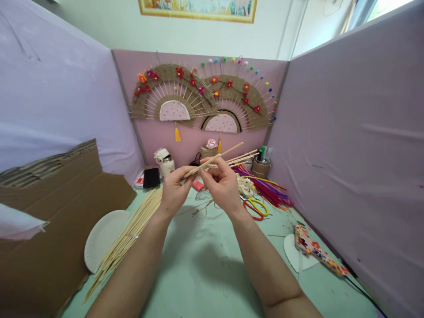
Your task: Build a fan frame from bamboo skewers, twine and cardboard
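Observation:
Above the middle of the table, several thin bamboo sticks [231,149] are held between my two hands, their ends fanning out up and to the right. My left hand [177,187] is closed, pinching the left ends with thumb and fingers. Close beside it, my right hand [222,181] is also closed, its fingertips gripping the sticks near the middle. Part of the sticks is hidden behind my right fingers. A long pile of bamboo sticks [127,240] lies on the table past my left forearm.
Brown cardboard [49,238] and a white paper plate [102,238] are at left. Scissors [256,208], pipe cleaners [265,187] and a flower-patterned glue gun [318,251] with a cord lie at right. Decorated fans [238,95] hang behind, with a white bottle [166,164] below.

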Demonstrator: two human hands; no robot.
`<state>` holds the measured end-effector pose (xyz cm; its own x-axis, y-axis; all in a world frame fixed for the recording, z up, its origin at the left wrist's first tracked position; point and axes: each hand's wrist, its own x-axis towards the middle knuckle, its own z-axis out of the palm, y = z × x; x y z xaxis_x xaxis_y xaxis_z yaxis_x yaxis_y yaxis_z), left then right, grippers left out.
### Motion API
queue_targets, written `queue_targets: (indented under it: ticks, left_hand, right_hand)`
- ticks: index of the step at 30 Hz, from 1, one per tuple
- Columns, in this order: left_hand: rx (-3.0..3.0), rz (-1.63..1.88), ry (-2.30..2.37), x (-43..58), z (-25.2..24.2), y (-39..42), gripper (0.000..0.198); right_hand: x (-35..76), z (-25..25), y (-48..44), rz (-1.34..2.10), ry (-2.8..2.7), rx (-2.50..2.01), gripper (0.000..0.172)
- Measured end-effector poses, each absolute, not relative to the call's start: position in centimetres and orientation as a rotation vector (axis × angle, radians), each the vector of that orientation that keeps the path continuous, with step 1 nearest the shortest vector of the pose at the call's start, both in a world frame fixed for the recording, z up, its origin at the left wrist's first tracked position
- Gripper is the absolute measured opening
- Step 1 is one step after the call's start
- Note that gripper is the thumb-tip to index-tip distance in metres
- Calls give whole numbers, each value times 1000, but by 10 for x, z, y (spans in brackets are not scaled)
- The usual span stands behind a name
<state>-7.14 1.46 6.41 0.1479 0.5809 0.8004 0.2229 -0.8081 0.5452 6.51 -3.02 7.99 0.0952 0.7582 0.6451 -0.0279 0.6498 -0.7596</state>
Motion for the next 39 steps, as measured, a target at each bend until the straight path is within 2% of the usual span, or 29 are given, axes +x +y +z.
queue_targets:
  ticks: [13, 21, 23, 25, 27, 34, 39]
  left_hand:
    - [2115, 1730, 777, -70, 65, 12, 14]
    - [2097, 1717, 786, -71, 64, 12, 13]
    - [2093, 1719, 799, -72, 64, 12, 13]
    - [2091, 1712, 820, -72, 64, 12, 14]
    - [2086, 1704, 832, -73, 65, 12, 15]
    - [2040, 1751, 799, -76, 66, 14, 16]
    - [2057, 1748, 823, -75, 67, 11, 15]
  right_hand:
    - [66, 78, -29, 585, -1376, -653, 11]
    - [67, 80, -31, 601, -1382, -690, 15]
    - [68, 80, -31, 628, -1376, -686, 26]
    - [68, 80, -31, 657, -1367, -678, 45]
    - [69, 80, -32, 660, -1375, -675, 55]
    - [69, 80, -39, 314, -1364, -777, 39]
    - [66, 74, -36, 111, -1382, -772, 39]
